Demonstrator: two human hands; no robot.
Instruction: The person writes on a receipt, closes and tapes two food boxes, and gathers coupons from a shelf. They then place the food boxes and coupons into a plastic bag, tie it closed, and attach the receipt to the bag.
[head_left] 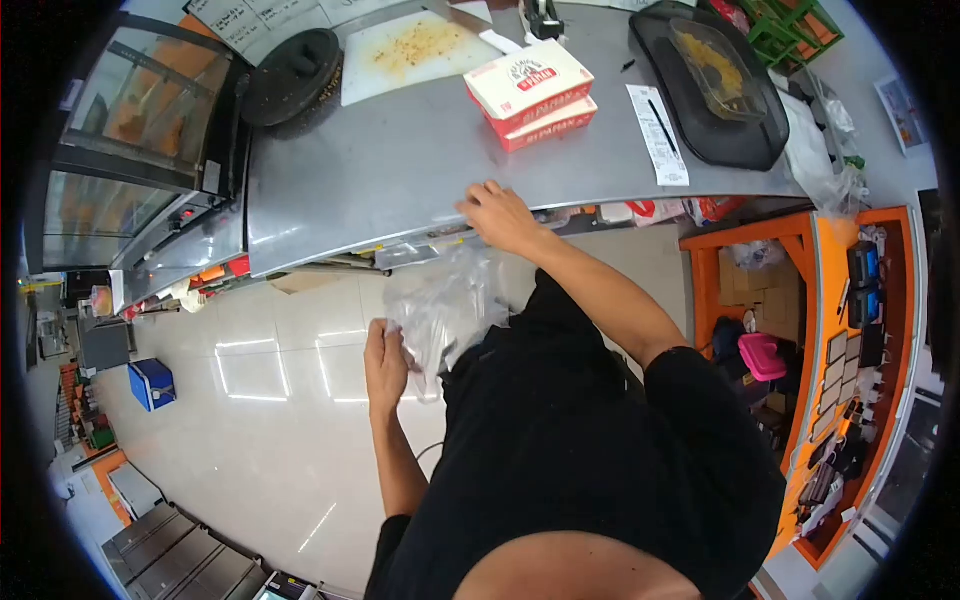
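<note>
A clear plastic bag hangs in front of my body, below the counter's edge. My left hand is closed on the bag's left side. My right hand is at the front edge of the metal counter, above the bag, with loosely bent fingers a little apart and nothing visible in them. Beyond it on the counter, two red and white printed cardboard boxes are stacked, the upper one slightly askew on the lower.
A white cutting board with crumbs and a black round lid lie at the back left. To the right are a receipt with a pen and a black tray bearing a clear container of food. A glass display cabinet stands left.
</note>
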